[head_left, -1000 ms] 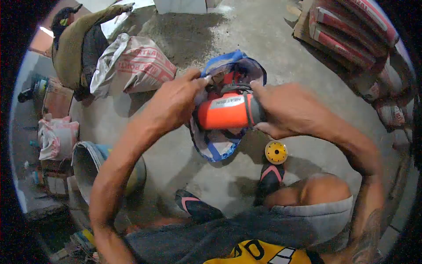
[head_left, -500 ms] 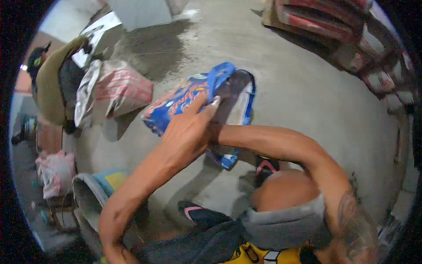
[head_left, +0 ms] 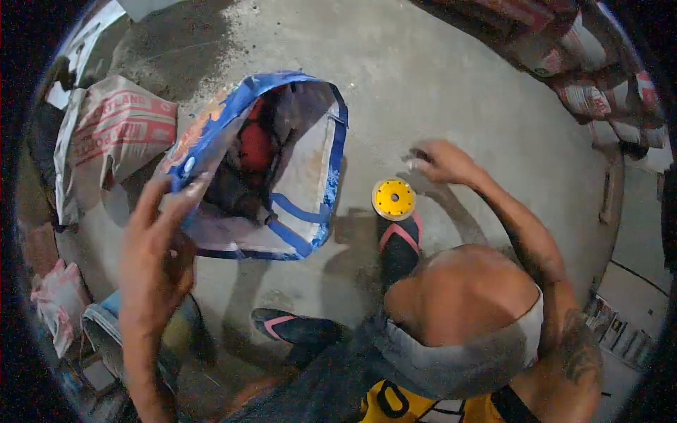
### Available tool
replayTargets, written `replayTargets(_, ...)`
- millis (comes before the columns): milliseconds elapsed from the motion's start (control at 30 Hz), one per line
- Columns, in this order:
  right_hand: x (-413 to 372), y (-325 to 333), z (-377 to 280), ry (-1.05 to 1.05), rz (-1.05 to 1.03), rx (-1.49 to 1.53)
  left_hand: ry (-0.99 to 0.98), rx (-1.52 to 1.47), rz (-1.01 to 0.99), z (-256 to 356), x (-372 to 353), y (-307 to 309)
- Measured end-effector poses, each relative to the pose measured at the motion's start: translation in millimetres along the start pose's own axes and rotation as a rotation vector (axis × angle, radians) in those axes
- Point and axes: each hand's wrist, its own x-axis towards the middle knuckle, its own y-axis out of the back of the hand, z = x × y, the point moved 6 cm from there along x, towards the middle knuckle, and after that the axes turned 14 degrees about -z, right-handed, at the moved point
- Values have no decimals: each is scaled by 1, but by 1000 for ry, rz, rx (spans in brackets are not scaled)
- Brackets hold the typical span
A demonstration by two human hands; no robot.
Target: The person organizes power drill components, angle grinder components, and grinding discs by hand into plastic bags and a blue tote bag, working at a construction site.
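Observation:
My left hand [head_left: 156,243] grips the near rim of a blue and white woven bag [head_left: 310,158] and holds it open above the concrete floor. Inside the bag lies an orange-red tool [head_left: 255,148], partly in shadow. My right hand [head_left: 438,161] hovers over the floor with its fingers loosely curled, holding nothing. It is just right of and above a yellow disc [head_left: 393,199], which lies flat on the floor by the toe of my right sandal [head_left: 399,243].
A cement sack [head_left: 113,130] lies at the left, with more sacks [head_left: 585,77] stacked at the upper right. A bucket [head_left: 106,331] and a pink bag [head_left: 56,303] stand at the lower left. My left sandal [head_left: 289,328] and bent knee fill the lower middle.
The orange tool went from my hands into the bag. My right arm has come out of the bag and moved right toward the yellow disc. My left hand still holds the bag's rim.

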Motion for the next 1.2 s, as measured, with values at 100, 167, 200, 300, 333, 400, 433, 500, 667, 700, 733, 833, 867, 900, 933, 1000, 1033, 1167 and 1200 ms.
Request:
replayTargets(100, -3, -48, 20, -270, -45, -99, 32, 42, 81, -19, 6, 16)
replayTargets(167, -9, -66, 10, -436, -45, -61, 119, 46, 38, -26, 12, 17)
replayTargets(200, -10, -70, 4, -470, -26, -21, 90, 62, 58, -32, 13, 15)
replayTargets(300, -12, -75, 4, -509, 31, 115, -59, 41, 102, -19, 21, 20)
replayTargets(333, -13, -75, 4, -511, 62, 131, -121, 21, 112, -10, 25, 23)
replayTargets(400, -9, -73, 8, -401, 148, 258, -150, -164, 116, -9, 32, 26)
replayTargets(433, -5, -75, 18, -283, 201, 367, -165, -254, 121, -8, 35, 28)
replayTargets(500, -1, -62, 22, -194, 213, 549, -194, -300, 188, 10, 41, 36)
replayTargets(667, 29, 3, 70, -204, 275, 798, -204, -527, 172, 42, 46, 38)
replayTargets(700, 45, 10, 94, -126, 325, 902, -212, -557, 162, 46, 44, 37)
replayTargets(733, 61, 12, 123, -46, 369, 1005, -292, -493, 140, 57, 41, 36)
replayTargets(833, 69, 65, 123, -472, 496, 805, -414, -345, -41, 89, 35, 11)
replayTargets(867, 65, 82, 118, -714, 527, 637, -416, -263, -169, 99, 33, -5)
replayTargets(900, 72, 92, 116, -663, 537, 507, -455, -121, -206, 113, 33, -20)
replayTargets(933, 78, 101, 116, -609, 547, 374, -492, 21, -241, 124, 33, -37)
replayTargets(1000, 93, 108, 130, -500, 541, 219, -503, 299, -219, 124, 34, -68)
replayTargets(1033, 95, 109, 131, -492, 531, 173, -474, 435, -155, 118, 35, -82)
replayTargets(1167, 110, 117, 124, -463, 461, -1, -244, 638, -206, 89, 44, -112)
replayTargets(1200, 110, 115, 121, -472, 450, -24, -199, 673, -237, 84, 45, -118)
